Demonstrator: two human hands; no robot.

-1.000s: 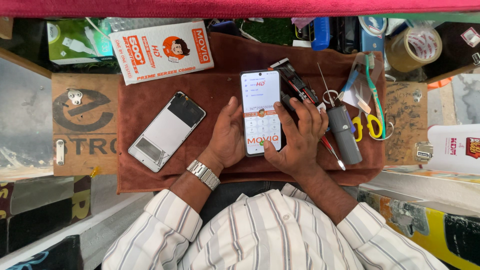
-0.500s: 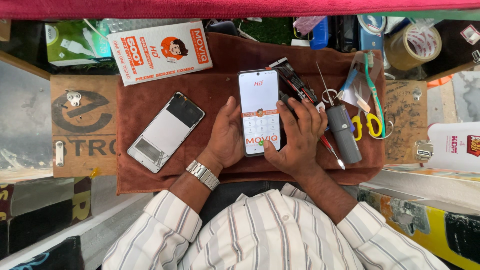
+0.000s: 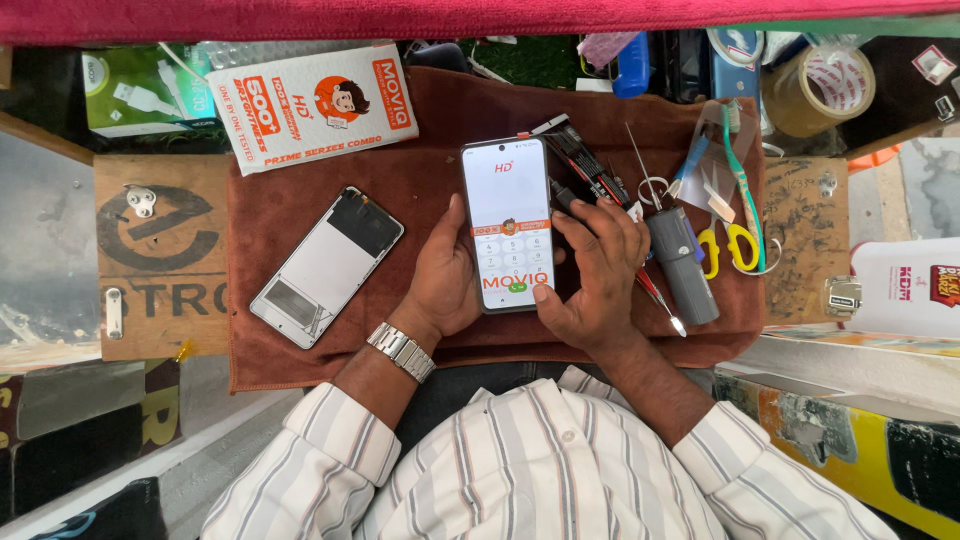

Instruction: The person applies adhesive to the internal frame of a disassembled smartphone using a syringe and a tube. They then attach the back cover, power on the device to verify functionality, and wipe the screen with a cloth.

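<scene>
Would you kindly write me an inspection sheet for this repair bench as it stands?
Surface: brown cloth laid over a wooden board.
Job's things: phone with lit screen, flat on the cloth.
Clutter: opened phone body at left; printed box; grey cylinder; yellow-handled scissors; tape roll.
Grippers: left hand grips the phone's left edge; right hand holds its right edge, thumb on the screen.
Cables: nothing seen.
Surroundings: red cloth edge on top; white container at right.
</scene>
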